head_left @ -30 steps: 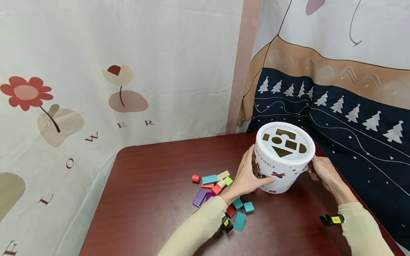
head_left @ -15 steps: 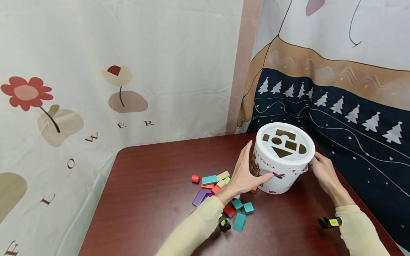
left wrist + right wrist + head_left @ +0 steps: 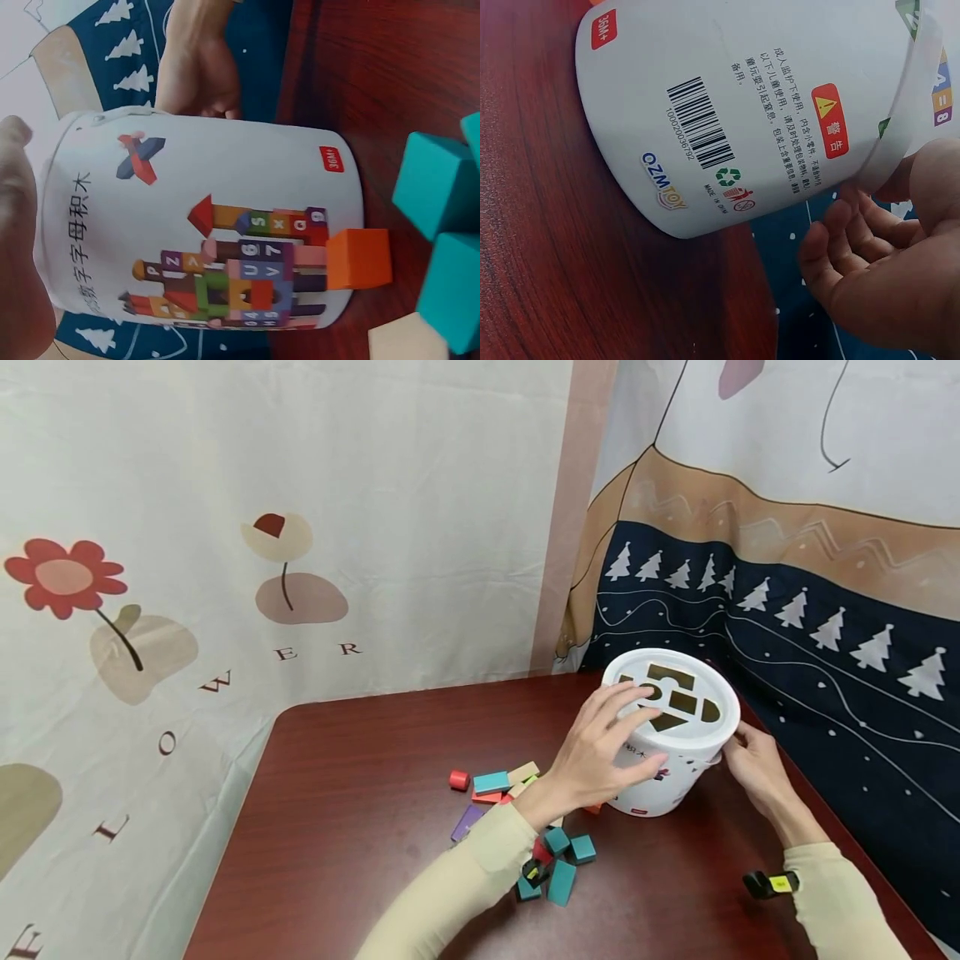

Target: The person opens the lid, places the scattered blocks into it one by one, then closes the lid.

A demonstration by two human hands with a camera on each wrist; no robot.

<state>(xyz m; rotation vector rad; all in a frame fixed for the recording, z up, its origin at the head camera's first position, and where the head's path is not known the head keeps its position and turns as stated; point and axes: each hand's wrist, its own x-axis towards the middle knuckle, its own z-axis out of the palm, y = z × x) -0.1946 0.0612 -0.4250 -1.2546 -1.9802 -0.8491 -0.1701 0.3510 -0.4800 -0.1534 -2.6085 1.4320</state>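
While right hand grips the white bucket at its 3 o'clock rim to steady it on table, left hand lays relaxed fingers over the lid; blocks at 9 o'clock.

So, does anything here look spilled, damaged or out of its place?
Yes: coloured wooden blocks lie scattered loose on the table beside the white bucket, one orange block against its base. The bucket stands upright with its lid on and shows no damage.
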